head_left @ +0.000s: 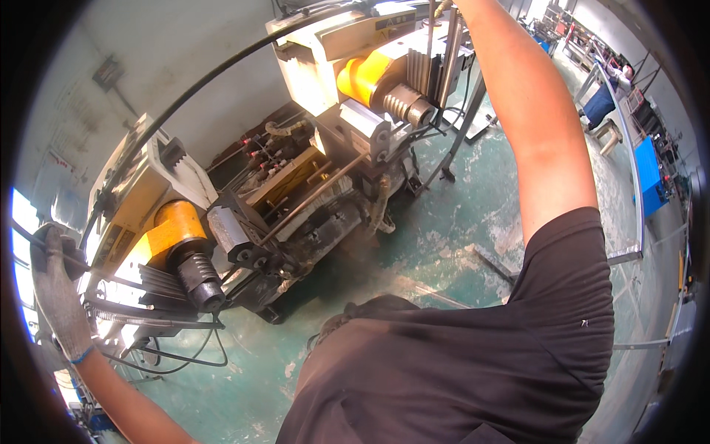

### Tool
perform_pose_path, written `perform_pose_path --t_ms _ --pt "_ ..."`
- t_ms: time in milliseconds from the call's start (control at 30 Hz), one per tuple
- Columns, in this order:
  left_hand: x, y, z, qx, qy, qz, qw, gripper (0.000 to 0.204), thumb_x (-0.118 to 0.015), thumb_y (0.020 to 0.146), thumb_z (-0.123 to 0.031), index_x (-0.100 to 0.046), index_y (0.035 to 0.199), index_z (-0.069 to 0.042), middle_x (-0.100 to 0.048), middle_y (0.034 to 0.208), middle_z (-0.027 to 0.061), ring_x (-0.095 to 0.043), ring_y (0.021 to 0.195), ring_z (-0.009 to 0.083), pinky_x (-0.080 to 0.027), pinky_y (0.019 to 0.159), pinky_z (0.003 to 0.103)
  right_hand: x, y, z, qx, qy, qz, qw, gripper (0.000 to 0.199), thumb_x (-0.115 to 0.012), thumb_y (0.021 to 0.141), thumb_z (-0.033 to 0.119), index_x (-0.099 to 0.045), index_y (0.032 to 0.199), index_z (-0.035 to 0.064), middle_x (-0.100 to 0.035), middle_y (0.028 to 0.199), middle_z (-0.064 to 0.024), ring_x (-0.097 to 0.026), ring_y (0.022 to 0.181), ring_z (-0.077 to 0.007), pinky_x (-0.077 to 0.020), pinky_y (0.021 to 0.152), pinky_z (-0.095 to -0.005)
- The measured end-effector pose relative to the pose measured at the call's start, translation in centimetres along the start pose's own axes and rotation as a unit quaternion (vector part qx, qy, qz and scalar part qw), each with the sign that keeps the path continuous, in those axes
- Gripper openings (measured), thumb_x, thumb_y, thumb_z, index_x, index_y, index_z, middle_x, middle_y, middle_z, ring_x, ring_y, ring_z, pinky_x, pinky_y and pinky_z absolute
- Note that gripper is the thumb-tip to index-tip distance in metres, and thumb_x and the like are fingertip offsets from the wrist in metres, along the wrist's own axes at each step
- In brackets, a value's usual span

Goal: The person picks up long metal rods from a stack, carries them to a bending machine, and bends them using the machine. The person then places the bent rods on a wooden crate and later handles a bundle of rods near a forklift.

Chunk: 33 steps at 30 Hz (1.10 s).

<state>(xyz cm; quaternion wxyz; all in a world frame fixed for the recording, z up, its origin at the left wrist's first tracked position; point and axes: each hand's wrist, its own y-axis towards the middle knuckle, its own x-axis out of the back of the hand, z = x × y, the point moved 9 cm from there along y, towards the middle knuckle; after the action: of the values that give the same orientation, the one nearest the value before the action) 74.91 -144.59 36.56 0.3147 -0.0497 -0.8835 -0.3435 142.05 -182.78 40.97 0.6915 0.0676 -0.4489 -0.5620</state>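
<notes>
- While the left hand (pixel 61 285), in a pale glove, is at far left, its fingers bend beside a long dark curved bar (pixel 222 70); how far they close, I cannot tell.
- The right arm (pixel 532 126) stretches past the top edge, its hand out of sight, fingers unknown.
- The bar arcs from near the glove toward the top, crossing before the pale wall (pixel 174 44).
- Two yellow housings (pixel 360 78) sit below it.
</notes>
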Motion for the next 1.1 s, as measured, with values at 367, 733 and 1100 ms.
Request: perform_pose_path --t_ms 367,733,1100 --pt "-0.7 -0.4 -0.9 -0.006 -0.024 0.019 1.000 0.043 -0.058 0.106 -0.047 -0.067 0.123 -0.008 -0.066 0.101 0.0057 -0.064 0.093 0.0167 -0.054 0.084 0.033 0.9 -0.4 -0.9 -0.010 -0.006 0.021 1.000 0.047 -0.059 0.103 0.046 -0.063 0.130 0.0070 -0.071 0.099 -0.0092 -0.072 0.069 -0.0182 -0.0585 0.067 -0.0337" --pt "-0.3 -0.5 -0.4 0.042 0.003 0.003 0.999 0.049 -0.057 0.106 -0.052 -0.066 0.121 -0.006 -0.065 0.100 0.0054 -0.063 0.091 0.0170 -0.053 0.085 0.034 0.8 -0.5 -1.4 -0.015 -0.007 0.036 0.999 0.049 -0.059 0.103 0.046 -0.062 0.133 0.0073 -0.071 0.102 -0.0101 -0.073 0.070 -0.0190 -0.0585 0.067 -0.0338" --pt "0.2 -2.2 3.3 0.033 0.101 -0.016 0.994 0.047 -0.063 0.104 -0.049 -0.071 0.114 -0.004 -0.066 0.084 0.0054 -0.062 0.082 0.0148 -0.052 0.077 0.033 1.4 -0.4 -2.1 -0.026 -0.016 0.039 0.999 0.050 -0.059 0.103 0.046 -0.060 0.135 0.0077 -0.071 0.106 -0.0110 -0.074 0.071 -0.0199 -0.0585 0.066 -0.0340"
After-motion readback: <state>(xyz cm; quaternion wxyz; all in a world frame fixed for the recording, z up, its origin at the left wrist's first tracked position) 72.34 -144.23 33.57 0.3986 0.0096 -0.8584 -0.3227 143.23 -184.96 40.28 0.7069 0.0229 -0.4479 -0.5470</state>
